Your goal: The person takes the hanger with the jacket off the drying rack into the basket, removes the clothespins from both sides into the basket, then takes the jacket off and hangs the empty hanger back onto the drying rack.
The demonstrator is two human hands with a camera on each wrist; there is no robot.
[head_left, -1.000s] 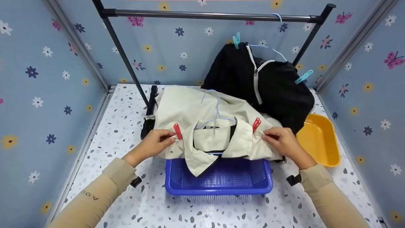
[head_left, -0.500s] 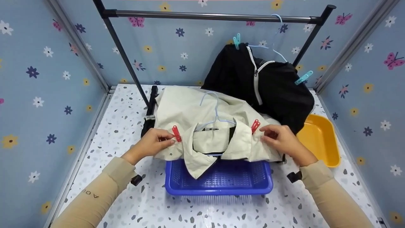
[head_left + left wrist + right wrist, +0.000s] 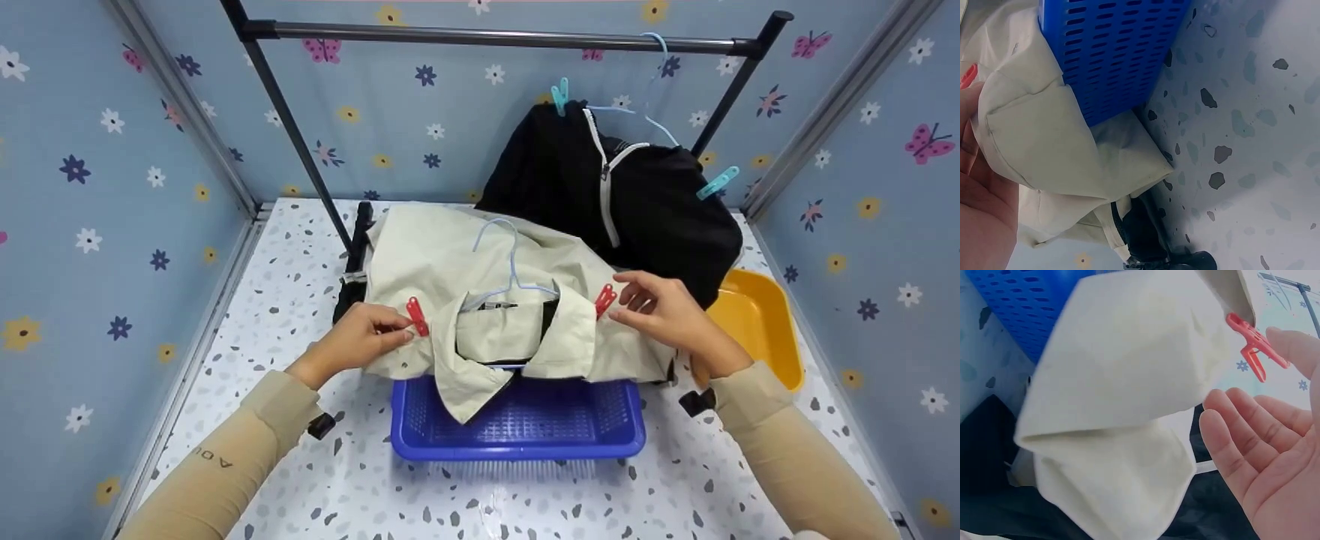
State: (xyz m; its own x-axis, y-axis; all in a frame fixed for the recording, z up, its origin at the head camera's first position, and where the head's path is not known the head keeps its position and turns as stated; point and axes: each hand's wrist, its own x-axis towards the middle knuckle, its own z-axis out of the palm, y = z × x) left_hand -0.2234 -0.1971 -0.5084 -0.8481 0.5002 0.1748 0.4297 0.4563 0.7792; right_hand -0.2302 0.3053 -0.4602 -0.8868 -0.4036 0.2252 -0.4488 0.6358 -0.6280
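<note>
A cream collared jacket (image 3: pixel 442 240) lies spread over a blue plastic basket (image 3: pixel 517 453), its collar toward the front. A light blue hanger (image 3: pixel 513 259) sits inside the collar with its hook pointing up and back. Red clothespins clip the shoulders, a left clothespin (image 3: pixel 417 316) and a right clothespin (image 3: pixel 605 300). My left hand (image 3: pixel 367 334) pinches the jacket's fabric beside the left clothespin. Just off the right clothespin is my right hand (image 3: pixel 660 311), its fingers loosely bent and holding nothing. The right wrist view shows its palm (image 3: pixel 1275 467) facing the clothespin, thumb close to the handles.
Behind stands a black clothes rack (image 3: pixel 480 35). A black zip jacket (image 3: pixel 660 217) hangs from its right end on a blue hanger with teal clothespins (image 3: pixel 718 182). At the right lies a yellow tray (image 3: pixel 772 330). Flower-patterned walls (image 3: pixel 82 300) close in the sides and back.
My right hand has released the jacket's right shoulder, risen slightly and spread its fingers beside the clothespin. The jacket has sunk slightly toward me. My left hand has barely moved.
</note>
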